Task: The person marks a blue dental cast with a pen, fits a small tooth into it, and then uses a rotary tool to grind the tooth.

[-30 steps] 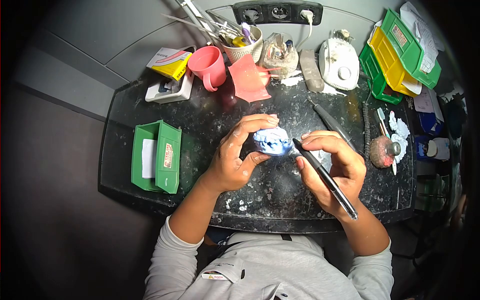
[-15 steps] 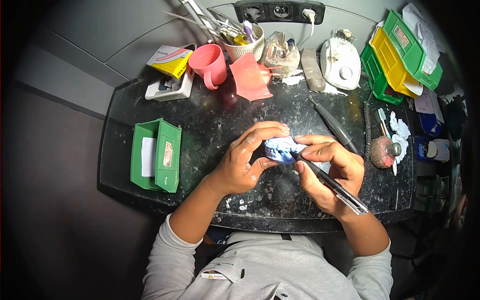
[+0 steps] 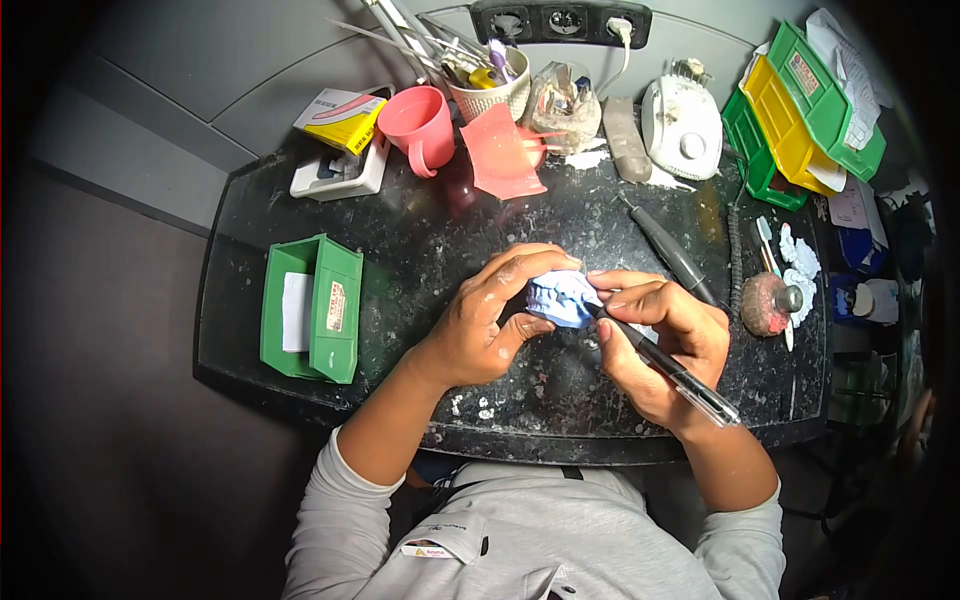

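A pale blue dental cast [image 3: 558,299] with moulded teeth is held above the dark bench, its toothed side turned partly toward me. My left hand [image 3: 492,312] grips it from the left, fingers over the top and thumb below. My right hand [image 3: 668,335] is closed round a black pen [image 3: 672,370] with a clear clip. The pen's tip meets the right side of the cast; whether it touches the surface is hard to tell. Fingertips of my right hand lie close to the cast's upper right edge.
A green bin [image 3: 335,310] stands at left. Along the back are a pink mug [image 3: 415,125], a pink wax sheet [image 3: 500,155], a tool cup [image 3: 495,95] and a white control unit [image 3: 682,130]. A grey handpiece [image 3: 670,250] and a glass bottle [image 3: 765,305] lie right.
The cast has tilted in my left hand, so more of its front teeth and base show. The pen has shifted slightly right with my right hand.
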